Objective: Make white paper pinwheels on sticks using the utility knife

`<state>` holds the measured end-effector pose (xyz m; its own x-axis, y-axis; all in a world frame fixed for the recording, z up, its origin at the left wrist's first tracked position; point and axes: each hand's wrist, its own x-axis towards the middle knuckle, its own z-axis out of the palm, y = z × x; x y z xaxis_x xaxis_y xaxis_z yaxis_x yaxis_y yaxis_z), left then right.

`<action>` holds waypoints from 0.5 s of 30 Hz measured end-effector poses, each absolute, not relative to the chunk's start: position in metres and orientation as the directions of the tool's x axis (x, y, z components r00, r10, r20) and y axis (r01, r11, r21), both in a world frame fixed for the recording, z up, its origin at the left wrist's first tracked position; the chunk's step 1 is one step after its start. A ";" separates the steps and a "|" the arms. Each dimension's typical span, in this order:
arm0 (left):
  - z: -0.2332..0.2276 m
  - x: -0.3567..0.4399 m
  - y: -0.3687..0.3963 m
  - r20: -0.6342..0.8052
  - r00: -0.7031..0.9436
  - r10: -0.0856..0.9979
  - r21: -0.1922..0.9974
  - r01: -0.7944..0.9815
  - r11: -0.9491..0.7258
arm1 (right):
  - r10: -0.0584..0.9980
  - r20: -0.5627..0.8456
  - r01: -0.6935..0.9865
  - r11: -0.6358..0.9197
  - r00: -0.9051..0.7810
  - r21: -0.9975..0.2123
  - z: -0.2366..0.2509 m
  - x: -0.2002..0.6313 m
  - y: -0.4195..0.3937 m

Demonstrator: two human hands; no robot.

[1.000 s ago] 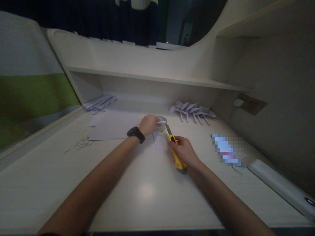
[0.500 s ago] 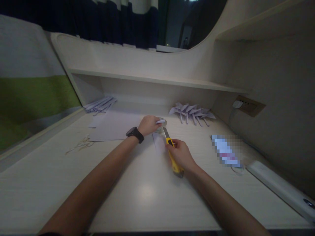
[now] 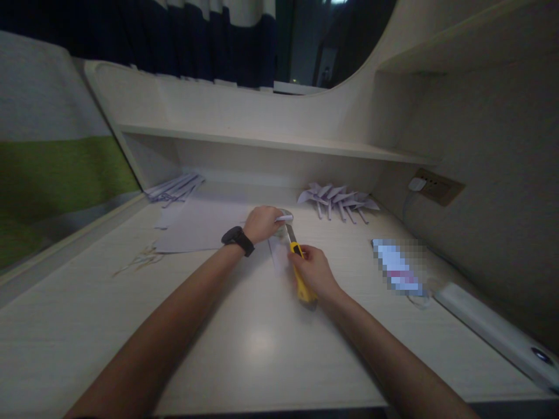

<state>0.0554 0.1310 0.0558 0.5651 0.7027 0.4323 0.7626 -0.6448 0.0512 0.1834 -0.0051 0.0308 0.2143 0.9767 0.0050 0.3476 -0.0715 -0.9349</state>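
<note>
At the middle of the frame our right hand (image 3: pixel 315 272) has its fingers wrapped tight round the yellow utility knife (image 3: pixel 300 278), whose long axis runs from lower right up toward upper left, with the bared blade (image 3: pixel 291 235) leading away from us. Our left hand (image 3: pixel 261 223), a dark watch (image 3: pixel 238 239) on its wrist, sits just above and left of the knife; its fingers are pinched on a small white rolled piece (image 3: pixel 285 218) and rest against the clear tape roll (image 3: pixel 283 227) on the counter (image 3: pixel 262 343). A pale strip (image 3: pixel 279 255), tape or paper, we cannot tell which, lies from the roll down toward us, just left of the blade and nearly parallel to it. So the blade tip stands close beside the left fingertips, and the strip lies on the blade's left side, the right hand being the nearer to it.

Toward the upper left lie flat paper sheets (image 3: pixel 196 224) and a bundle of folded strips (image 3: pixel 174 186); toward the upper right a cluster of folded paper pinwheels (image 3: pixel 336 198). At the lower right edge lies a long white device (image 3: pixel 498 334)
</note>
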 end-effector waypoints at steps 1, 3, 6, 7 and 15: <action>0.056 0.056 0.131 0.426 0.569 0.703 0.050 0.761 -0.647 | 0.975 0.015 0.357 -0.066 0.220 -0.932 0.030 0.183 -0.004; 0.055 0.056 0.130 0.426 0.577 0.697 0.048 0.755 -0.654 | 0.973 0.022 0.359 -0.065 0.231 -0.931 0.028 0.183 0.001; 0.055 0.056 0.131 0.447 0.568 0.691 0.056 0.753 -0.655 | 0.975 -0.004 0.305 -0.072 0.220 -0.950 0.023 0.183 0.010; 0.055 0.056 0.131 0.456 0.561 0.691 0.065 0.753 -0.655 | 0.978 -0.012 0.285 -0.073 0.209 -0.956 0.022 0.183 0.013; 0.048 0.050 0.143 0.429 0.481 0.765 0.265 0.743 -0.615 | 0.952 0.074 0.215 0.009 0.298 -0.977 0.024 0.204 0.032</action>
